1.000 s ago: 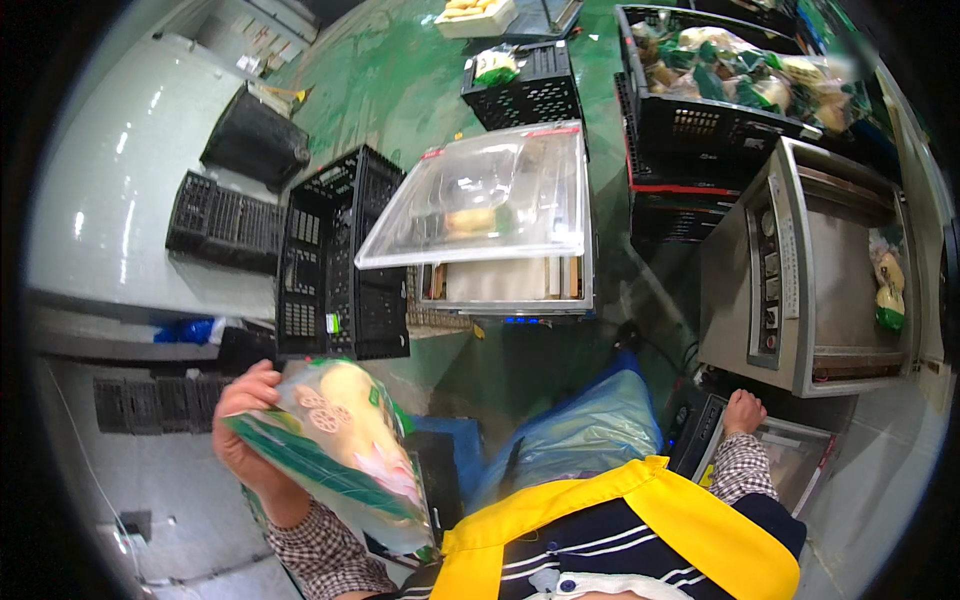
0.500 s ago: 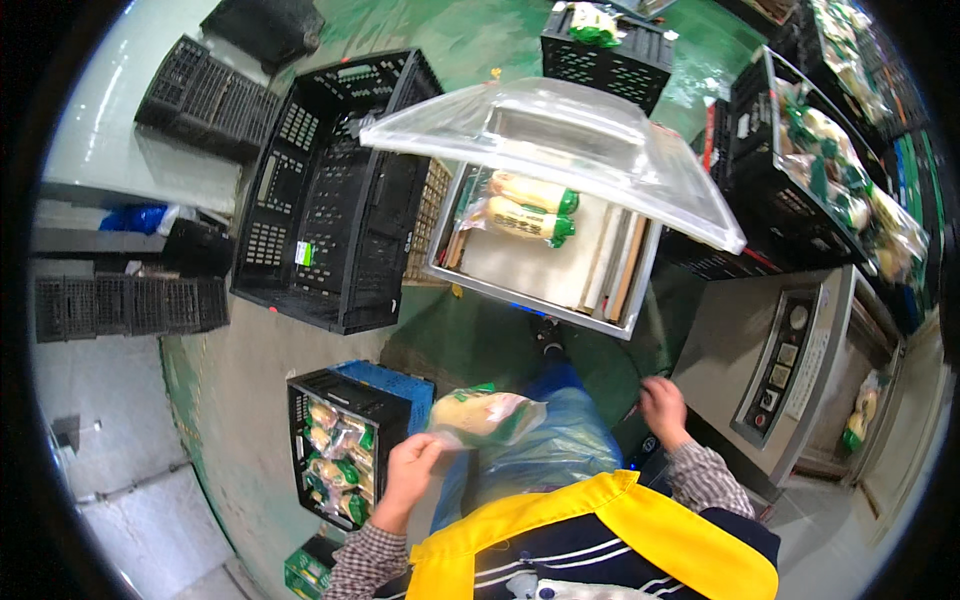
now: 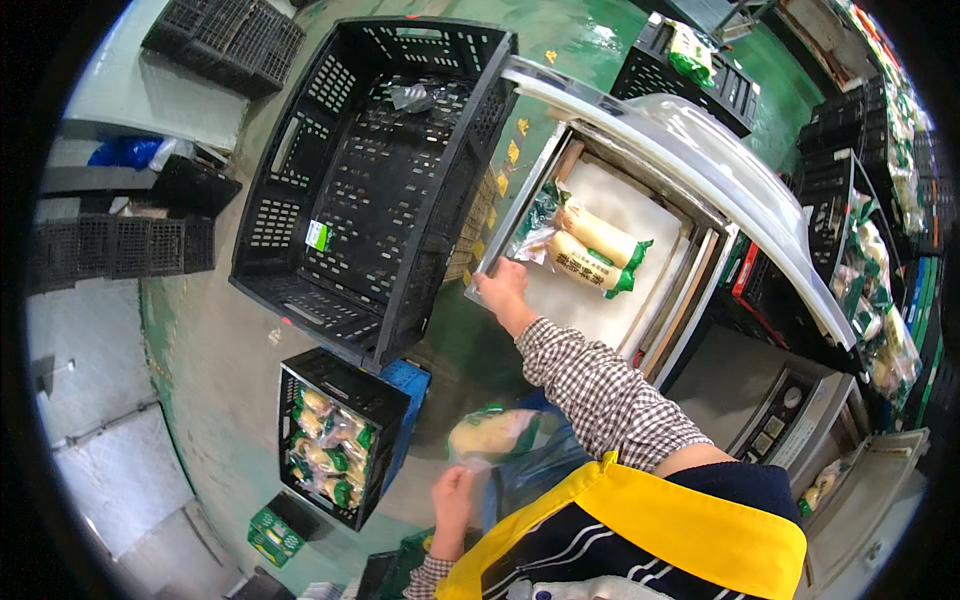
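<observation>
My left hand (image 3: 455, 497), low in front of my body, is closed on the edge of a clear bag (image 3: 492, 434) with green print and a pale vegetable inside. The bag is smeared by motion. My right arm reaches across to the vacuum sealer, where my right hand (image 3: 506, 292) rests with curled fingers at the near left rim of the chamber (image 3: 650, 335). Whether those fingers grip the rim or something thin is hidden. Close to them, two bagged pale vegetables (image 3: 597, 250) lie side by side on the white plate. The clear lid (image 3: 700, 150) stands raised.
A large black crate (image 3: 385, 190) with a scrap of clear plastic stands left of the sealer. Below it, a smaller black crate (image 3: 335, 440) holds several bagged vegetables. More filled crates (image 3: 870, 290) stack at the right. The sealer's control panel (image 3: 775, 420) faces me.
My right hand has moved from beside my body up and left to the chamber rim. My view has shifted and turned toward the sealer. The left hand still holds its bag.
</observation>
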`<state>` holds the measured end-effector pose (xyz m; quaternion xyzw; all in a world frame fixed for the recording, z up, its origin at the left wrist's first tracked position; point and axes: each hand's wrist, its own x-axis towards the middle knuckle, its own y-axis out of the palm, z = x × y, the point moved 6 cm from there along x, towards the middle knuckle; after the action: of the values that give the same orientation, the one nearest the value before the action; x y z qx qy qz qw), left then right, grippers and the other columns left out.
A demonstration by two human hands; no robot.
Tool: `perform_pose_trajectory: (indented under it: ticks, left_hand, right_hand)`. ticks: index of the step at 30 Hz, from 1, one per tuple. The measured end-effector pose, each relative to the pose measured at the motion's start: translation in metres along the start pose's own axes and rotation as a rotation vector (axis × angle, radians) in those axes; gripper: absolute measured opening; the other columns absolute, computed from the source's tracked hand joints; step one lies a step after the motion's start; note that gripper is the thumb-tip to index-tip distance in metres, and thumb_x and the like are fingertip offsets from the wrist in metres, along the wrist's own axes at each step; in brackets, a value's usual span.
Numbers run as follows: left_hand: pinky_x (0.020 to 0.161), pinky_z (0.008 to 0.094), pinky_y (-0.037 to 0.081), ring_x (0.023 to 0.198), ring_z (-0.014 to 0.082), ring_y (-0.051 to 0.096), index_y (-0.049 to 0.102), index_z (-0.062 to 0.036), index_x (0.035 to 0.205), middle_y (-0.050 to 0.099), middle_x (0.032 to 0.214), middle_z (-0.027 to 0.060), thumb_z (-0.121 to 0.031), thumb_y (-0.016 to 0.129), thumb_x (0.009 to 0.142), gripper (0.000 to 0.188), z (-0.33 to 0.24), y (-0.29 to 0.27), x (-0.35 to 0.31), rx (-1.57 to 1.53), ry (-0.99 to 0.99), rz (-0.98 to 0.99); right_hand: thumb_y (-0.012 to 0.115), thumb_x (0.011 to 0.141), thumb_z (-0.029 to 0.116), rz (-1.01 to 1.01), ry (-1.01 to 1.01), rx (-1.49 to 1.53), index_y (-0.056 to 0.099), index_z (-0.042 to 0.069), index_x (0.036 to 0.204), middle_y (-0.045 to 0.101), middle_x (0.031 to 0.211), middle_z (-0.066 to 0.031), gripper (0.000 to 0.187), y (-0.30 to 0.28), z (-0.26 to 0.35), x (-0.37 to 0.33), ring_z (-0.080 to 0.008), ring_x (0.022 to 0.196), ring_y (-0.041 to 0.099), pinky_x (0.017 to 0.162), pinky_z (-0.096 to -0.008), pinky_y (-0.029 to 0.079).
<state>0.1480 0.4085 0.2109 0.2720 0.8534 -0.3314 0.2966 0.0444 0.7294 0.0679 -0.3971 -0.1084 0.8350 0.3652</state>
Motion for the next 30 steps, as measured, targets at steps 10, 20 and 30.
perform_pose_trajectory:
  ticks: [10, 20, 30]
  left_hand:
    - [0.066, 0.0204, 0.038, 0.071, 0.0053, 0.048, 0.058, 0.0039, 0.088, 0.058, 0.079, -0.0002, -0.008, 0.055, 0.086, 0.013, 0.002, 0.014, 0.006, -0.184, 0.085, -0.169]
    - [0.056, 0.0283, 0.043, 0.062, 0.0140, 0.055, 0.060, 0.0000, 0.086, 0.058, 0.070, 0.0108, -0.014, 0.057, 0.084, 0.014, -0.016, -0.005, 0.007, -0.059, 0.192, -0.138]
    - [0.057, 0.0307, 0.043, 0.062, 0.0225, 0.056, 0.061, -0.0008, 0.088, 0.059, 0.072, 0.0148, -0.018, 0.055, 0.084, 0.018, 0.076, -0.030, -0.014, -0.448, 0.066, -0.136]
  right_hand:
    - [0.074, 0.064, 0.024, -0.205, -0.884, -0.225, 0.051, 0.000, 0.112, 0.055, 0.106, -0.0183, 0.058, -0.142, 0.023, 0.033, -0.0319, 0.096, 0.053, 0.082, -0.0405, 0.044]
    - [0.081, 0.059, 0.029, 0.413, -0.329, -0.383, 0.049, -0.005, 0.110, 0.061, 0.098, -0.0150, 0.070, -0.194, -0.087, 0.114, -0.0211, 0.086, 0.060, 0.072, -0.0311, 0.050]
    - [0.054, 0.084, 0.013, 0.565, -0.381, -0.130, 0.051, 0.001, 0.107, 0.055, 0.091, -0.0060, 0.026, -0.230, -0.104, -0.047, -0.0177, 0.088, 0.054, 0.073, -0.0312, 0.046]
